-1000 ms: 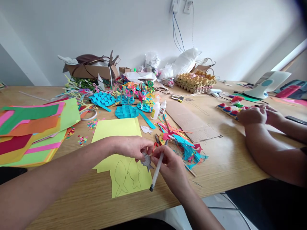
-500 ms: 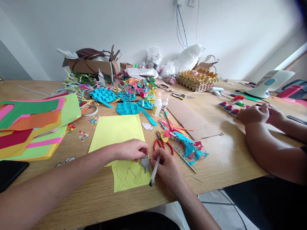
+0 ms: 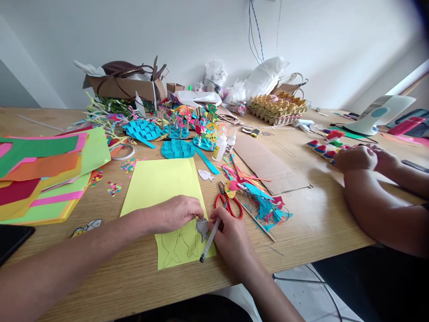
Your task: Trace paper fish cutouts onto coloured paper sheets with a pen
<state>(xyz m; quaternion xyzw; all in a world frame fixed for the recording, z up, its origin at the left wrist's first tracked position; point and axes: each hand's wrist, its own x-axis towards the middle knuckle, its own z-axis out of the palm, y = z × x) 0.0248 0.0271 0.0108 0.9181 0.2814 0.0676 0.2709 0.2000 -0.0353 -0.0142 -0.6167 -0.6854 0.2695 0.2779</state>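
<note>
A small grey fish cutout lies at the right edge of a yellow paper sheet, which has fish outlines drawn near its lower end. My left hand comes across the sheet, its fingers closed together at the top of the cutout. Beside it, my right hand grips a clear pen with its dark end pointing down toward me; its fingertips are close to the cutout's right side. Red-handled pliers lie just beyond my right hand. Farther up sits a white paper fish.
Coloured paper sheets are stacked at left, by a black phone. Glue bottles, blue woven paper pieces and a cardboard piece lie ahead. At right, another person's hands work by egg-carton pieces.
The pen has tilted, its dark end swinging slightly left. My left hand has shifted slightly left over the cutout. The whole view has also moved a little.
</note>
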